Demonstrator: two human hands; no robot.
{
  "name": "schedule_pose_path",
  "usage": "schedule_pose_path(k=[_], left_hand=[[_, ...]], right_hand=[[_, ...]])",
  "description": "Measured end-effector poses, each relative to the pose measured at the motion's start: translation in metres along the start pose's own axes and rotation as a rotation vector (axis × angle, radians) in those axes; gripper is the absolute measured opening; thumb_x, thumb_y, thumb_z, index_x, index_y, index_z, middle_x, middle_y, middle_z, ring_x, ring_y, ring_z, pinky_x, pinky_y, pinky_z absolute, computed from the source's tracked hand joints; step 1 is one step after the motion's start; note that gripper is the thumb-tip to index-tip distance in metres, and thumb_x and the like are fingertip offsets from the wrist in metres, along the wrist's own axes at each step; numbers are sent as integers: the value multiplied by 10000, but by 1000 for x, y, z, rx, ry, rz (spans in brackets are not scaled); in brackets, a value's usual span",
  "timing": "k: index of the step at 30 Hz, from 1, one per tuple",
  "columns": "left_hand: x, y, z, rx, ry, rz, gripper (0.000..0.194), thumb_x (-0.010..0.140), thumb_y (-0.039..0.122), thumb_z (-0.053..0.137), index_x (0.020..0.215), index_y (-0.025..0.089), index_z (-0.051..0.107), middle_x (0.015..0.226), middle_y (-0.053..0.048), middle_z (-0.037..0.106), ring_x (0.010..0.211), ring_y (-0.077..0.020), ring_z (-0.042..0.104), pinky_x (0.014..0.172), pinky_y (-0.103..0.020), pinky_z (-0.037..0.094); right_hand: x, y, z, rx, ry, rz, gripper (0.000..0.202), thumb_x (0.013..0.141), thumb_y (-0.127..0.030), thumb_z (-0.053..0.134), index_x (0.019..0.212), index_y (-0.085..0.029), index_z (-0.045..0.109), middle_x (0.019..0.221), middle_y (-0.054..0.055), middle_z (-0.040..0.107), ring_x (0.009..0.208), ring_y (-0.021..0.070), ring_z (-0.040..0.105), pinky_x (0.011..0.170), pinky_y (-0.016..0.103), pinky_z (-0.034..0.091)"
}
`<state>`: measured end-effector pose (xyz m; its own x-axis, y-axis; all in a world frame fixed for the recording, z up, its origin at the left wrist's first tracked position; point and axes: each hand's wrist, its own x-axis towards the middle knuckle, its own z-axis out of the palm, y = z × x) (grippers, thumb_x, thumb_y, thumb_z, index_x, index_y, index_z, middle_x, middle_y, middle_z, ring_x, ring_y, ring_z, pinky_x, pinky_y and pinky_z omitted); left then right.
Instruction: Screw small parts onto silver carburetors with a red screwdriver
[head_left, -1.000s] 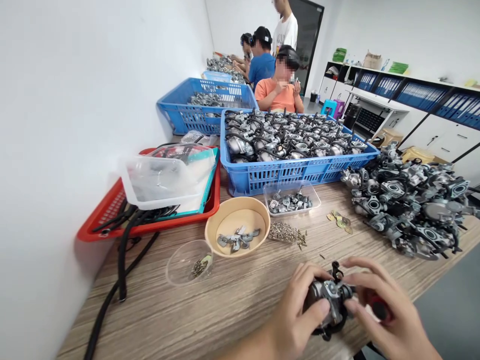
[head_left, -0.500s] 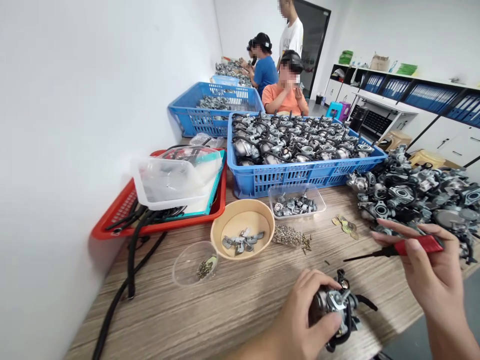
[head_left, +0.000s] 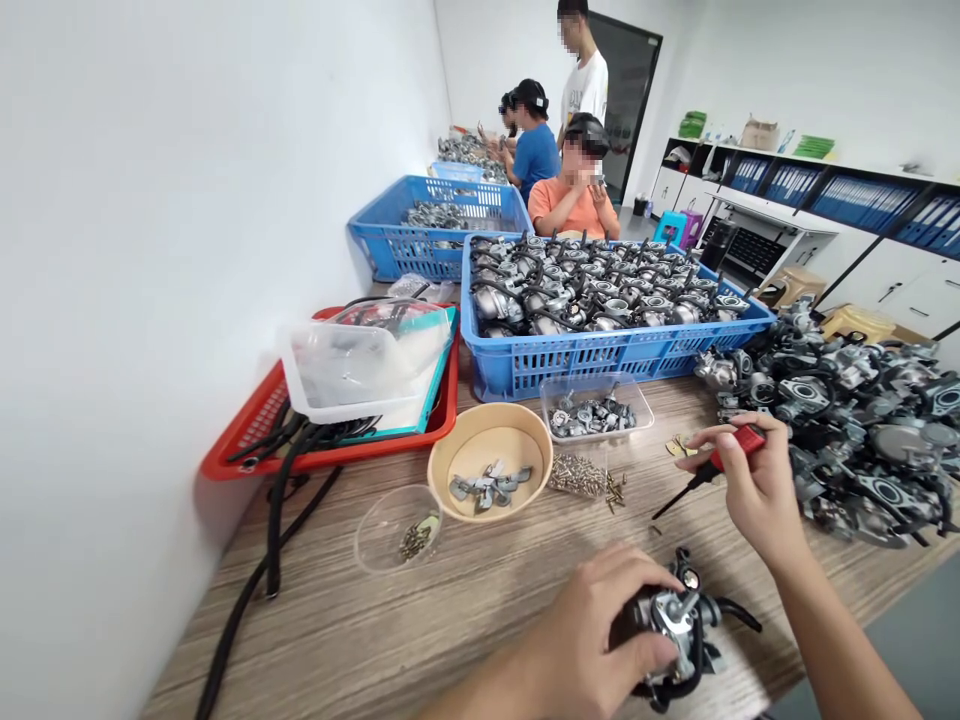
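My left hand (head_left: 592, 630) is closed around a carburetor (head_left: 679, 630) at the table's front edge, thumb on the near side and fingers over the top. A black hose curves out from the carburetor's right. Above and right of it, my right hand (head_left: 757, 490) grips a screwdriver (head_left: 739, 448) by its red and black handle. The dark shaft slants down to the left, its tip close to a single small screw (head_left: 655, 531) on the wood. Whether tip and screw touch I cannot tell. Beyond the tip lie several loose brass screws (head_left: 615, 492).
A tan bowl (head_left: 491, 420) of metal levers, a clear cup (head_left: 367, 535) and a clear tray (head_left: 637, 432) of small parts stand mid-table. Carburetors fill a blue crate (head_left: 547, 370) and form a pile (head_left: 862, 430) at right. A red basket (head_left: 315, 460) sits left. Several people (head_left: 574, 200) are behind.
My right hand has moved left with the screwdriver, and its tip now points down near the lone screw. My left hand still holds the carburetor in about the same place.
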<state>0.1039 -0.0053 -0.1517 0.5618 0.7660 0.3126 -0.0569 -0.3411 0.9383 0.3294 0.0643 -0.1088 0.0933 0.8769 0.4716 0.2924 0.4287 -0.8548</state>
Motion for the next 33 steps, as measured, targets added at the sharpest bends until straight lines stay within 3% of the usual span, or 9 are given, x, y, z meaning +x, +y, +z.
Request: schedule_pose_path(k=[7, 12, 17, 23, 33], left_hand=[[-1, 1, -9, 95, -98, -35, 440, 1057, 549, 592, 1262, 179, 714, 1167, -138, 792, 1041, -287, 724, 977, -424, 557], [-3, 0, -5, 82, -55, 32, 528, 1067, 609, 542, 1268, 155, 724, 1168, -160, 795, 1043, -306, 725, 977, -448, 556], [-3, -1, -5, 74, -40, 103, 589, 1084, 627, 484, 1266, 121, 721, 1151, -188, 796, 1021, -308, 736, 933, -433, 564], [-5, -1, -6, 49, -49, 26, 485, 1075, 573, 549, 1251, 148, 701, 1151, -167, 793, 1028, -307, 734, 927, -437, 552], [-9, -12, -3, 82, -46, 153, 399, 1109, 496, 526, 1360, 200, 624, 1195, -136, 773, 1055, -273, 721, 940, -390, 559]], right_hand=[[1, 4, 2, -9, -65, 24, 314, 1083, -508, 608, 1123, -263, 416, 869, -7, 763, 602, 173, 776, 583, 275, 633], [3, -1, 2, 11, -38, 20, 294, 1086, -492, 611, 1125, -268, 426, 869, -18, 761, 610, 175, 780, 592, 284, 646], [3, -15, 0, 46, 37, -33, 285, 1072, -464, 646, 1112, -276, 436, 849, -27, 763, 622, 167, 763, 606, 305, 653], [-3, -44, -11, 77, 128, -65, 262, 1053, -430, 673, 1124, -293, 460, 827, -32, 749, 661, 187, 748, 631, 337, 647], [-24, -82, -19, 104, 345, -100, 233, 999, -428, 750, 1098, -319, 568, 700, -36, 632, 600, 208, 621, 480, 325, 540]])
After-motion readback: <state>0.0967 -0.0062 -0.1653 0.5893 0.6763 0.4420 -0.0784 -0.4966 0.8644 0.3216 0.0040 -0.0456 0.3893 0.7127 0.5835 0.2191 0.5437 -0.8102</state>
